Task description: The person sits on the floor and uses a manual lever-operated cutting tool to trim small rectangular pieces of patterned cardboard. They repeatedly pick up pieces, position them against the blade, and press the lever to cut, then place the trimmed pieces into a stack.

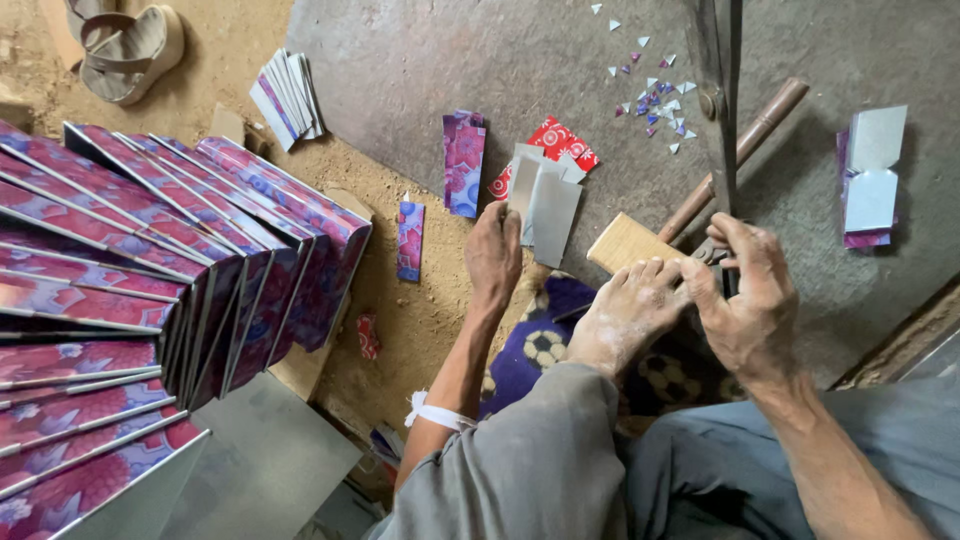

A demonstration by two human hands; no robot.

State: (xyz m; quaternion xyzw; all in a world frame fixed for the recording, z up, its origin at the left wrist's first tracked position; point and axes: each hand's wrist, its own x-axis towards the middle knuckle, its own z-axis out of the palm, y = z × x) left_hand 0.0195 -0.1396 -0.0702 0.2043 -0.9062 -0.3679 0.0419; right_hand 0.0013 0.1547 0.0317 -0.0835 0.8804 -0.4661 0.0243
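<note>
— So, were there any boxes or bins holding the stock?

— None that I could see. The printed metal sheets point(150, 260) stood loose on edge in a fanned stack, purple and pink with a flower pattern, grey on their backs, well to the left of the wooden block point(625, 243).

— And what was the person working on?

— Small grey strips point(545, 205) of thin sheet, plain and dull on the side facing up, lying just left of the block on the dark floor slab point(420, 70). The left hand point(493, 255) had its fingers closed on the near ends of them, pinching several at once.

— The other hand?

— The right hand point(750, 295) sat just right of the block, fingers curled tight around the handles of tall shears point(722, 110) that rose beyond the block. A bare foot point(630, 310) rested against the near edge of the block.

— Anything printed lying about?

— A red piece with white circles point(555, 145) lay beyond the strips, up-left of the block. A purple flowered strip point(464, 162) lay further left, and a smaller one point(410, 240) left again, on the sandy ground. A bundle of cut strips point(288, 95) lay far up-left. Tiny triangular offcuts point(655, 95) were scattered beyond the block, and a folded stack of grey and purple pieces point(870, 180) lay well to its right. A wooden handle point(740, 150) ran slantwise behind the block.
</note>
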